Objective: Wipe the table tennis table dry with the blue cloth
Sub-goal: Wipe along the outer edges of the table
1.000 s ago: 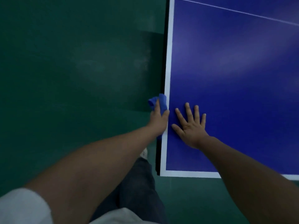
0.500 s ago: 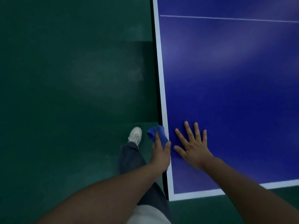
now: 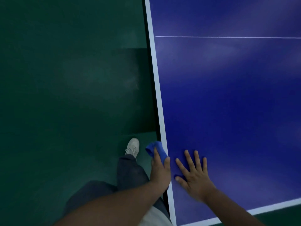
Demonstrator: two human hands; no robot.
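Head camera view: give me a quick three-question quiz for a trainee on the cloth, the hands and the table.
1. True or false: the right hand lies flat, fingers spread, on the table.
2. Where is the blue cloth? A: gripped by the left hand at the table's side edge. B: under the right hand. C: lying loose at mid-table.
3. Fill in: the shoe beside the table is ____ in colour.
Key: 1 true; 2 A; 3 white.
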